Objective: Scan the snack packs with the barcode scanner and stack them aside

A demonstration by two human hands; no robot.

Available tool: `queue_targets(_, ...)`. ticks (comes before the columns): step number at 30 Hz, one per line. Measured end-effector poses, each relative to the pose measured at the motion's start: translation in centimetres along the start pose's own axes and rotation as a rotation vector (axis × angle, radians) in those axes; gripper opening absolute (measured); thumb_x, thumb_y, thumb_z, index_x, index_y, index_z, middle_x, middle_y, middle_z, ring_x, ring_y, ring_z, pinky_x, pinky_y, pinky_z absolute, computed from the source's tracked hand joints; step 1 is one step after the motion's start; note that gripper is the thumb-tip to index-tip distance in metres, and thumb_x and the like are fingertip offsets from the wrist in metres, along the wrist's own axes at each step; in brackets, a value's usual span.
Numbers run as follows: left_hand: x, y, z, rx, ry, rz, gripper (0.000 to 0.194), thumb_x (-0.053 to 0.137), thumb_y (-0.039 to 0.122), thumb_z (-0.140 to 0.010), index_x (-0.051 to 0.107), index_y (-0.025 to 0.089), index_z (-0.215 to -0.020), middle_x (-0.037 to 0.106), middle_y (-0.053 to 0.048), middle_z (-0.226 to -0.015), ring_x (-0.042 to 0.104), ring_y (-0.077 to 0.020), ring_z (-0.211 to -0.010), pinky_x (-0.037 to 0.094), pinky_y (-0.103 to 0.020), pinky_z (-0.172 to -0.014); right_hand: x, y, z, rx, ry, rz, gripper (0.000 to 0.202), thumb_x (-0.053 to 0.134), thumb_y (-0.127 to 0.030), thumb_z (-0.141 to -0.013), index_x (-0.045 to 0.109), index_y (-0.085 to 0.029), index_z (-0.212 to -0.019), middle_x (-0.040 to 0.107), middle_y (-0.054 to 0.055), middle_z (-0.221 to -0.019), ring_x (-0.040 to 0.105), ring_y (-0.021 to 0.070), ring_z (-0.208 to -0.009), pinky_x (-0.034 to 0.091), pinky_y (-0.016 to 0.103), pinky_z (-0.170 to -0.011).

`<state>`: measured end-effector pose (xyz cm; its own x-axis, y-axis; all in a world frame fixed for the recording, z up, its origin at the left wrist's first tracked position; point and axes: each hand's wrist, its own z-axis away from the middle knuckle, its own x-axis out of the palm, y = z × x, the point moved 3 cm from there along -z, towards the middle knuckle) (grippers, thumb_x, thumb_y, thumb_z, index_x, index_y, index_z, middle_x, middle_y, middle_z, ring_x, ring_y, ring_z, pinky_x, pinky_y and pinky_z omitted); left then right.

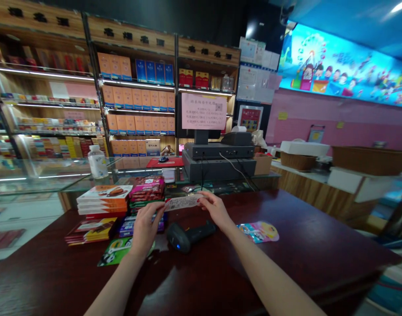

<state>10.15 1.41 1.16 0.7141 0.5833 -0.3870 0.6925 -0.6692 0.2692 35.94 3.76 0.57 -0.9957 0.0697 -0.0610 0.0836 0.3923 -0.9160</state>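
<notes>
In the head view, both hands are occupied with one thing, a narrow printed packet (182, 202), raised above the near side of the counter (286, 259). The left hand (145, 227) is nearly closed, thumb and fingertips pinching one end; the right hand (217, 211) pinches the other end the same way, its remaining fingers loosely curled. The packet stretches between them, its face of small dark print turned towards the wearer, with a touch of red at the left end. The print is too small to read.

Just below the packet lies a handheld barcode scanner (184, 238), a blue light lit on it, and neither hand has hold of it. To its left, the white-and-orange boxes (103, 199), the red-and-yellow chocolate packs (92, 231), the pink-and-red packs (148, 188) and the purple-and-blue packs (124, 227) sit in neat piles. A green panda packet (112, 253) lies flat in front of them, partly behind the left wrist. On the other side, a blue-and-pink packet (258, 231) lies apart from the piles, beside the right forearm.

So the piles are formed and the packet is off the counter, in hand; which goods are dealt with and which remain cannot be told.
</notes>
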Motion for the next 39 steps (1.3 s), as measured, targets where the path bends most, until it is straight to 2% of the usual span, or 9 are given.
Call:
queue_targets(7,0.3,0.8,-0.5,0.024,-0.024,-0.049,0.025,0.047,0.037,-0.101,0.067,0.024,-0.106,0.072,-0.005,-0.1,0.067,-0.0202,-0.093,0.05,-0.034,-0.086,-0.7,-0.7,0.4,0.065,0.024,0.027,0.038,0.067,-0.04,-0.079,0.073,-0.023,-0.113,0.075,0.003,-0.087,0.07,0.0221,-0.085,0.052,0.033,-0.073)
queue_targets(11,0.2,1.1,-0.8,0.066,-0.04,-0.141,0.025,0.047,0.035,-0.1,0.069,0.023,-0.107,0.074,-0.005,-0.101,0.068,-0.0207,-0.093,0.048,-0.033,-0.085,-1.6,-1.5,1.3,0.147,-0.004,0.037,0.031,0.067,-0.036,-0.077,0.076,-0.024,-0.105,0.076,0.003,-0.097,0.068,0.0223,-0.093,0.05,0.033,-0.077)
queue_targets(14,0.1,1.9,-1.2,0.098,-0.046,-0.159,0.025,0.048,0.034,-0.1,0.07,0.024,-0.106,0.076,-0.004,-0.1,0.07,-0.0201,-0.092,0.048,-0.033,-0.084,-2.2,-1.8,1.7,0.184,-0.006,0.011,0.029,0.064,-0.041,-0.081,0.076,-0.026,-0.102,0.075,0.003,-0.104,0.067,0.0234,-0.102,0.049,0.033,-0.079)
queue_targets(18,0.4,3.3,-1.8,0.111,-0.042,-0.143,0.026,0.049,0.035,-0.099,0.072,0.024,-0.104,0.078,-0.003,-0.098,0.072,-0.0205,-0.09,0.048,-0.034,-0.083,-3.3,-2.1,1.8,0.16,0.024,0.042,0.033,0.069,-0.049,-0.078,0.075,-0.024,-0.1,0.075,0.004,-0.1,0.066,0.0227,-0.096,0.047,0.031,-0.075)
queue_targets(21,0.8,4.2,-1.9,0.114,-0.049,-0.122,0.026,0.049,0.036,-0.098,0.073,0.025,-0.102,0.079,-0.003,-0.095,0.073,-0.0211,-0.086,0.048,-0.035,-0.083,-4.4,-2.3,1.8,0.144,0.032,0.059,0.034,0.074,-0.047,-0.074,0.075,-0.023,-0.097,0.075,0.003,-0.099,0.065,0.021,-0.092,0.047,0.03,-0.073)
queue_targets(25,1.7,5.5,-1.8,0.094,-0.049,-0.089,0.025,0.051,0.035,-0.097,0.073,0.026,-0.104,0.079,-0.003,-0.095,0.072,-0.0209,-0.084,0.049,-0.036,-0.084,-6.2,-2.3,1.9,0.112,0.032,0.049,0.033,0.078,-0.043,-0.071,0.074,-0.022,-0.097,0.076,0.003,-0.096,0.067,0.0207,-0.093,0.05,0.033,-0.08)
queue_targets(28,2.8,6.9,-1.7,0.043,-0.072,-0.025,0.026,0.049,0.028,-0.096,0.069,0.026,-0.112,0.079,-0.002,-0.101,0.07,-0.0212,-0.088,0.049,-0.038,-0.09,-7.9,-2.0,2.2,0.09,0.028,0.011,0.038,0.079,-0.04,-0.072,0.072,-0.023,-0.106,0.077,0.004,-0.103,0.07,0.0212,-0.1,0.051,0.036,-0.092)
queue_targets(34,5.7,10.7,-1.3,0.024,-0.257,0.102,0.043,0.043,0.011,-0.089,0.054,0.022,-0.129,0.071,-0.007,-0.125,0.064,-0.0238,-0.115,0.044,-0.047,-0.102,-12.6,-1.1,3.3,0.067,0.079,-0.011,0.048,0.083,-0.035,-0.071,0.068,-0.024,-0.116,0.076,0.007,-0.115,0.07,0.0227,-0.11,0.048,0.044,-0.105)
queue_targets(39,7.9,12.6,-0.6,0.031,-0.351,0.159,0.054,0.043,0.006,-0.084,0.049,0.024,-0.135,0.067,-0.009,-0.129,0.058,-0.0261,-0.124,0.046,-0.05,-0.101,-16.0,-0.4,4.1,0.084,0.075,0.037,0.055,0.084,-0.032,-0.07,0.066,-0.022,-0.121,0.074,0.01,-0.119,0.069,0.0233,-0.113,0.046,0.046,-0.109)
